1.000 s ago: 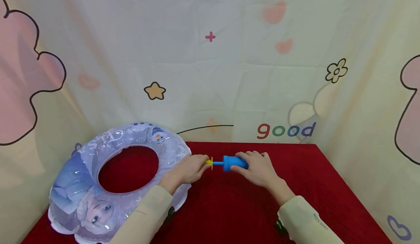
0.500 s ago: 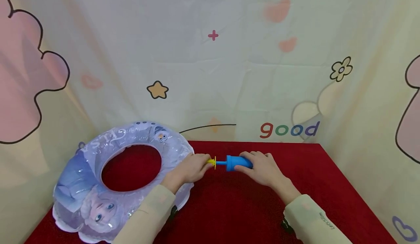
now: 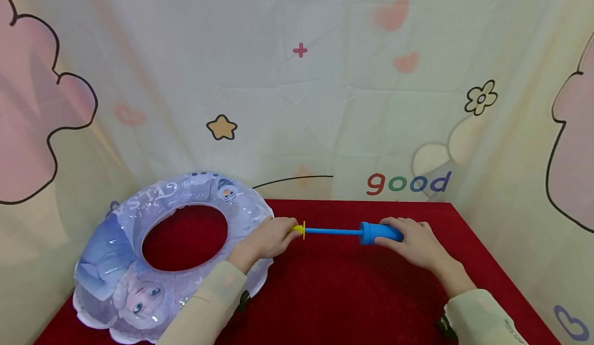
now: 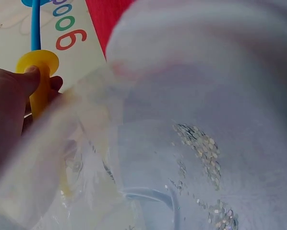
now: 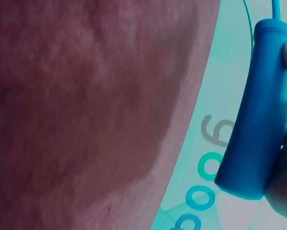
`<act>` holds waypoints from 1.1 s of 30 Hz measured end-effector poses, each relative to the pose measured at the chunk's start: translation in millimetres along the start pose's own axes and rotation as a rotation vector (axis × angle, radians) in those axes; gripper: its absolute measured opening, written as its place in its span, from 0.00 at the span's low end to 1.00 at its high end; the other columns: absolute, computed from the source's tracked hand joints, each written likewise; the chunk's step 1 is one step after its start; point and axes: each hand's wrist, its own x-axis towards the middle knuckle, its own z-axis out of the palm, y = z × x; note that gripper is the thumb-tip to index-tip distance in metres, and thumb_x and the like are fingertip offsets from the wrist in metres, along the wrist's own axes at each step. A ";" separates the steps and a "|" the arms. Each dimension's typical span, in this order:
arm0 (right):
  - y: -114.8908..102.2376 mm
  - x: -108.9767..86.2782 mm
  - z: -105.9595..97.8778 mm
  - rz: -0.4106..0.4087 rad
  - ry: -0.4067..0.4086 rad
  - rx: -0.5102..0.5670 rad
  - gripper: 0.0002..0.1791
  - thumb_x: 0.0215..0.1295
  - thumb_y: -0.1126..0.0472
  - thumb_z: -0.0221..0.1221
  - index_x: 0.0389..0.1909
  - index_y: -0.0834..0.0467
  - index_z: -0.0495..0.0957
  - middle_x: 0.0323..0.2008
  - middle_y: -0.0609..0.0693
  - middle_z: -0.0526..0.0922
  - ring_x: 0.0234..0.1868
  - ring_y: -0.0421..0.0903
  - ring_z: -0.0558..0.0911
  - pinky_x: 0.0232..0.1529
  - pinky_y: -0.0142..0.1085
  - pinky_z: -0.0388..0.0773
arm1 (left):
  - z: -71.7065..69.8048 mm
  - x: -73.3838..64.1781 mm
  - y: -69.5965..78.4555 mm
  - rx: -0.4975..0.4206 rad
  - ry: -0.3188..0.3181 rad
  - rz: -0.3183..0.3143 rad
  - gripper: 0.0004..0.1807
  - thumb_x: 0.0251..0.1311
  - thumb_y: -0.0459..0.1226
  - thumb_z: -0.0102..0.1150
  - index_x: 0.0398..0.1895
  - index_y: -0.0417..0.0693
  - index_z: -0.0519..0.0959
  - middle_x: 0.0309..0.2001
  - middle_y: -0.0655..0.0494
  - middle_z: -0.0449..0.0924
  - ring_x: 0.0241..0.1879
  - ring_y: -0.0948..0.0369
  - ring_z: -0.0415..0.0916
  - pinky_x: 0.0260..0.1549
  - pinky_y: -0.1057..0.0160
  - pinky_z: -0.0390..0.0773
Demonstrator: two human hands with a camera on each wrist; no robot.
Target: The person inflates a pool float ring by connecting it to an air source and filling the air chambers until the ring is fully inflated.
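A blue hand pump (image 3: pixel 368 233) stretches sideways between both hands, its thin blue rod (image 3: pixel 331 231) drawn well out of the barrel. My right hand (image 3: pixel 413 244) grips the barrel. The yellow nozzle (image 4: pixel 39 91) with its round flange, at the rod's left end, is pinched between thumb and fingers of my left hand (image 3: pixel 266 239). That hand overlaps the right side of a lilac inflatable swim ring (image 3: pixel 243 211), which looks puffed up and shiny. Where nozzle and ring meet is hidden behind the left hand. The right wrist view shows the barrel (image 5: pixel 258 110) from its closed end.
The ring lies on the left of a red-covered table (image 3: pixel 334 293). A printed cloth backdrop (image 3: pixel 278 77) rises behind the table and along both sides. Dark straps (image 3: pixel 446 329) show at the sleeve cuffs.
My right hand has moved right with the barrel, and much more of the blue rod now shows. My left hand stays at the yellow nozzle, and the swim ring keeps its place.
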 end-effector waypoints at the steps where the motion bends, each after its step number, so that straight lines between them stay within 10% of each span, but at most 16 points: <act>1: -0.6 0.1 -0.9 -0.002 0.004 -0.004 0.31 0.66 0.33 0.61 0.60 0.50 0.79 0.52 0.53 0.83 0.51 0.54 0.78 0.50 0.57 0.66 | -0.7 -0.2 -0.1 -0.001 0.002 0.002 0.05 0.75 0.42 0.56 0.40 0.53 0.76 0.29 0.64 0.71 0.32 0.64 0.70 0.38 0.59 0.70; 21: -110.6 57.9 37.5 -0.063 -0.017 -0.177 0.33 0.66 0.32 0.61 0.64 0.49 0.77 0.54 0.53 0.82 0.52 0.54 0.78 0.51 0.55 0.67 | -2.1 4.8 -1.7 -0.037 0.022 0.015 0.04 0.76 0.40 0.55 0.44 0.50 0.75 0.30 0.62 0.70 0.32 0.63 0.70 0.37 0.60 0.71; 33: -55.5 27.7 18.5 -0.009 -0.048 -0.050 0.31 0.66 0.32 0.60 0.60 0.49 0.79 0.50 0.51 0.82 0.50 0.51 0.78 0.50 0.54 0.69 | 1.6 4.5 -1.9 -0.045 -0.009 -0.003 0.04 0.74 0.41 0.57 0.39 0.53 0.75 0.27 0.63 0.70 0.31 0.63 0.70 0.37 0.58 0.70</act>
